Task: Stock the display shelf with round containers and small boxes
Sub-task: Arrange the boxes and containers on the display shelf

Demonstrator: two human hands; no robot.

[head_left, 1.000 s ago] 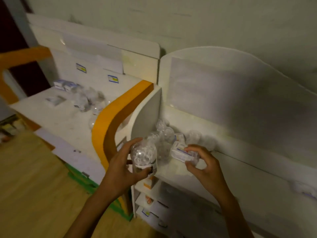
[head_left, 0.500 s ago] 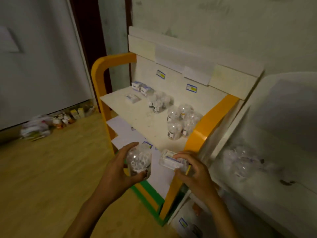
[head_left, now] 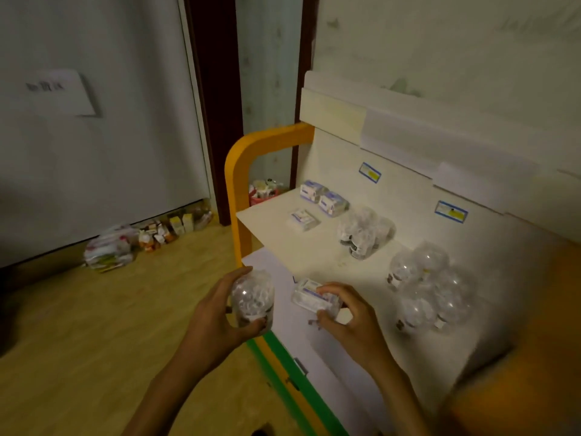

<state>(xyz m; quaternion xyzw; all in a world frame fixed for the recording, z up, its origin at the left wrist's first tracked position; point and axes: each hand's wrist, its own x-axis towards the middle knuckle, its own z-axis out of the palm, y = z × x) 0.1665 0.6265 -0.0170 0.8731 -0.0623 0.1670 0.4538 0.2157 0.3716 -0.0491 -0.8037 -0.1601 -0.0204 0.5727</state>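
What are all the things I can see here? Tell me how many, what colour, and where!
small boxes: three, white and blue, far left of the shelf top
round containers, back group: a few, exact count unclear, clear, middle of the shelf
round containers, near group: about five, clear, right of the shelf
display shelf: one, cream with orange side rails
price tags: two, blue and yellow, on the back panel
bag and packets: a pile, mixed colours, floor by the wall
held round container: one, clear, in the left hand
held small box: one, white and blue, in the right hand
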